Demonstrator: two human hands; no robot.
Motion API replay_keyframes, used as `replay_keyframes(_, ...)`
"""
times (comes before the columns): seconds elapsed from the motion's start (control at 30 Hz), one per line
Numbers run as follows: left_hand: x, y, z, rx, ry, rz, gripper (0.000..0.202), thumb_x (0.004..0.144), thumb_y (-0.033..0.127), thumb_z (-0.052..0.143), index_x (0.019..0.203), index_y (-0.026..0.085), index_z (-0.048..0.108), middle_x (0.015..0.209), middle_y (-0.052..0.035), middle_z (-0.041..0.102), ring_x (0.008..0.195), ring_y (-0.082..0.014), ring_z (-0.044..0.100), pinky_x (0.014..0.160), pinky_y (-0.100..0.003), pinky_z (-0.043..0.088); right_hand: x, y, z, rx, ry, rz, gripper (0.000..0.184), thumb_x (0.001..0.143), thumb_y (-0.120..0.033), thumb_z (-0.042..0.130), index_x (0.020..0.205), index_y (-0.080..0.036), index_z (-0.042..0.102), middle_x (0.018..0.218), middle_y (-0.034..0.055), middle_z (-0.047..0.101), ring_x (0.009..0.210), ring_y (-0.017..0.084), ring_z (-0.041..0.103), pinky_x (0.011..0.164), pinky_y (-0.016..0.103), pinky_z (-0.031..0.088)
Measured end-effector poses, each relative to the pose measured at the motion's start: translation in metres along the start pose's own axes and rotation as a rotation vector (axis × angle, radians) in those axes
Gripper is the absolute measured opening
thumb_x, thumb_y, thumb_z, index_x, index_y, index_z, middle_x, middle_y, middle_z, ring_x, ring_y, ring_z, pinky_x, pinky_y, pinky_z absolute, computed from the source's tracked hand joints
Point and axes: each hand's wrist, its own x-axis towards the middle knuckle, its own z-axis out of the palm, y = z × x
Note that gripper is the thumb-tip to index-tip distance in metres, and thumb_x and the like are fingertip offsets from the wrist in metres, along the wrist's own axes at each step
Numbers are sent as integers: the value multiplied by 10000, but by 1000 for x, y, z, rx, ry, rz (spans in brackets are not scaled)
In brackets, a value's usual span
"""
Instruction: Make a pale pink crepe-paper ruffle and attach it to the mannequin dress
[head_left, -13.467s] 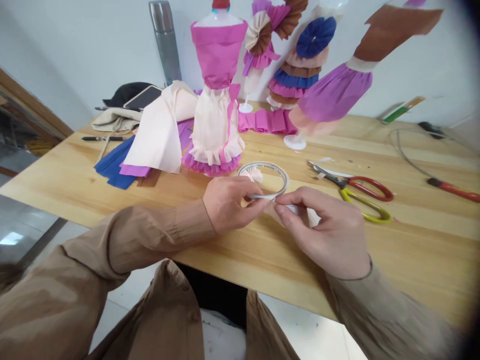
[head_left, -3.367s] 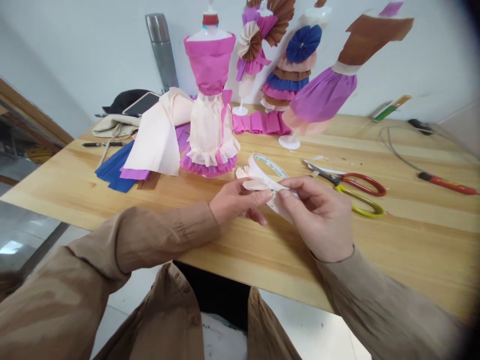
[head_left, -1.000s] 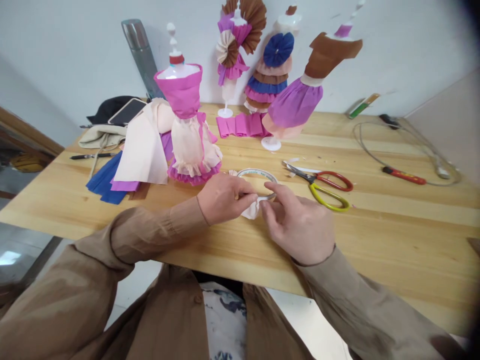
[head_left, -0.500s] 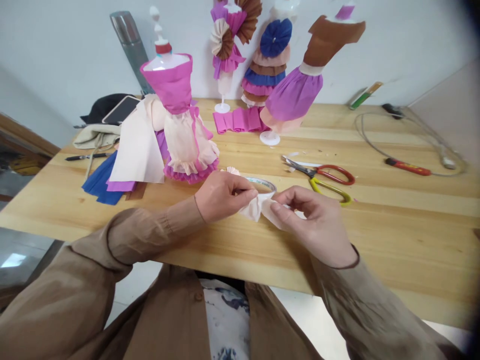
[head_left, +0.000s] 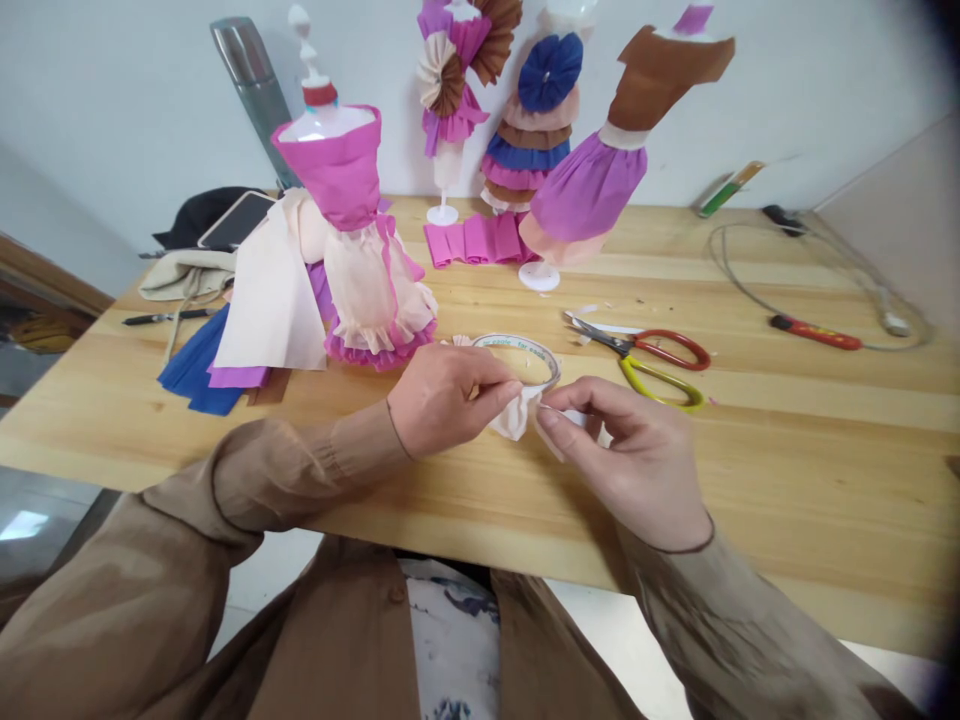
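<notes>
My left hand (head_left: pixel 442 398) is closed, pinching a small cream crepe-paper piece (head_left: pixel 514 416) against the near side of a white tape roll (head_left: pixel 523 352) lying on the wooden table (head_left: pixel 787 440). My right hand (head_left: pixel 634 455) is closed too; its thumb and forefinger pinch the other edge of the same cream paper, beside the roll. Both hands meet just in front of the roll. Whether a strip of tape runs between the fingers is too small to tell.
Red and yellow scissors (head_left: pixel 652 360) lie right of the roll. A mannequin in a pink and cream paper dress (head_left: pixel 352 230) stands behind my left hand, with further paper-dressed mannequins (head_left: pixel 585 170), folded pink paper (head_left: pixel 480 240), blue and cream sheets (head_left: pixel 225 330), a flask (head_left: pixel 247 70), a cable and red tool (head_left: pixel 814 332).
Over the last second the view shifted slightly; my hands stayed at the roll, the right hand's fingers regripping the cream paper. Earlier, the hands held the paper lifted above the roll.
</notes>
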Motion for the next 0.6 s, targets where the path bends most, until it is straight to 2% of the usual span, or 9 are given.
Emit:
replay_keyframes(0.23,-2,-1,1,67,7,77,329,898,222,494,578,154,531,532,23,491,543,-82,427,558,-230,319,0,2,3,60,-23,1,80,808,-187,660,734,-215,648,701,-7,684,659,145,638,631,296,508)
replay_keyframes(0.33,-3,-3,2,105,8,100,336,906,224,490,583,151,543,537,23,498,546,-81,436,554,-223,325,-1,4,3,63,-40,7,79,812,-201,658,733,-210,650,698,-6,682,633,138,625,600,286,493)
replay_keyframes(0.6,-4,-4,1,148,41,186,323,918,209,497,615,135,583,554,22,542,556,-73,474,551,-200,344,-2,10,3,-100,67,-4,67,803,-216,666,740,-205,645,654,-22,636,565,101,523,526,252,404)
